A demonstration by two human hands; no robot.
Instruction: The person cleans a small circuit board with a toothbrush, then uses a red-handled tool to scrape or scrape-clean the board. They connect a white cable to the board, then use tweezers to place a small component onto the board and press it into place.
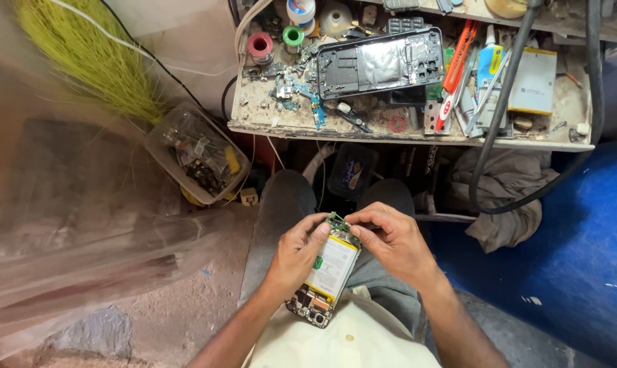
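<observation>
An opened phone [327,272] with its back off lies over my lap, showing a pale yellow battery and green circuit boards. My left hand [293,253] grips its left edge, thumb on the battery's upper corner. My right hand [390,240] pinches a small green board part [337,221] at the phone's far end with fingertips. Both hands meet above my knees.
A cluttered low bench [302,126] stands ahead with a dark phone frame [382,63], solder spools [260,45], a red-handled cutter [455,68], a loose battery [534,80] and small parts. A clear box of components [198,153] sits left. Black hoses [506,95] hang right above a cloth [506,184].
</observation>
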